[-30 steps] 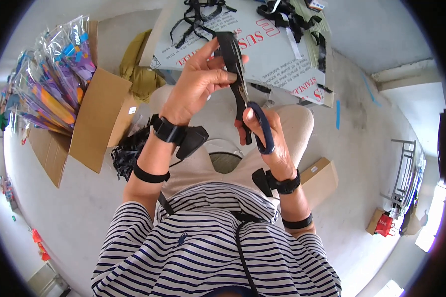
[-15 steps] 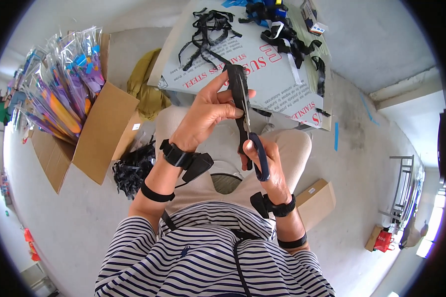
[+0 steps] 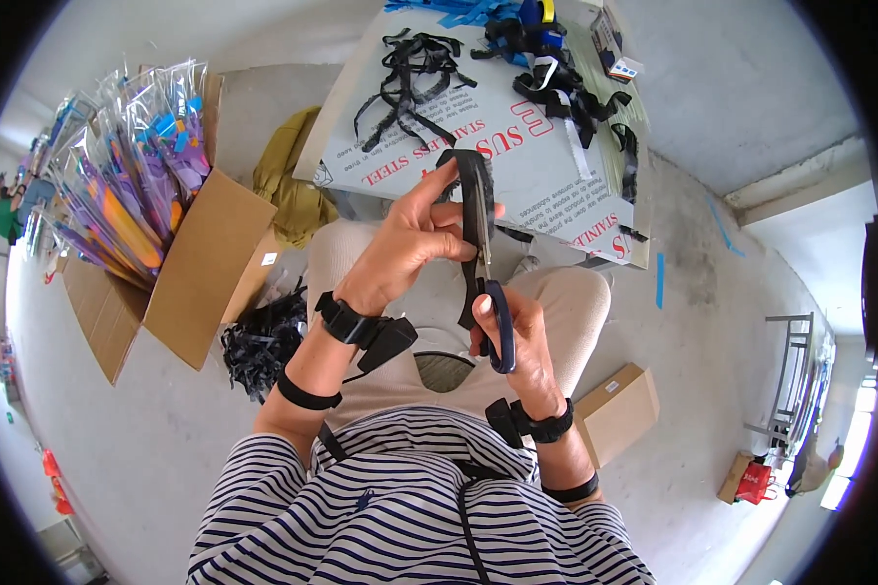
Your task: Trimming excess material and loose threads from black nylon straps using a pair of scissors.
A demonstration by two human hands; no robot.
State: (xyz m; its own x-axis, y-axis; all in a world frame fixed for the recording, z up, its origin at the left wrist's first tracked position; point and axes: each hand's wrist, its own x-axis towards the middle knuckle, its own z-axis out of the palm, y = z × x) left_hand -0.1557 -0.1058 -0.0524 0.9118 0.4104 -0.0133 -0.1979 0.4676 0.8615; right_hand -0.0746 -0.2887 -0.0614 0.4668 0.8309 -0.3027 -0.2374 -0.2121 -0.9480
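Observation:
My left hand (image 3: 408,234) pinches a black fabric-like strip (image 3: 471,195) between thumb and fingers, above my knees at the table's near edge. The strip hangs down past the thumb toward my right hand (image 3: 529,341). That hand is closed round the dark blue handles of a pair of scissors (image 3: 500,327). The metal blades point away from me and lie along the strip; I cannot tell whether they bite into it. Beyond my hands, a tangle of cut black strips (image 3: 415,83) lies on the table (image 3: 361,180), with more black strips (image 3: 580,112) to its right.
On the left stands an open cardboard box (image 3: 210,268) of purple and orange items in clear bags. Black scraps (image 3: 263,341) lie on the floor beside it, near an olive cloth (image 3: 288,185). A small carton (image 3: 617,414) sits right of my knee. Blue tape (image 3: 660,281) marks the floor.
Both hands, with the strip and scissors, have come slightly nearer to me. The strip's lower end has shifted a little to the left. Both grips are unchanged.

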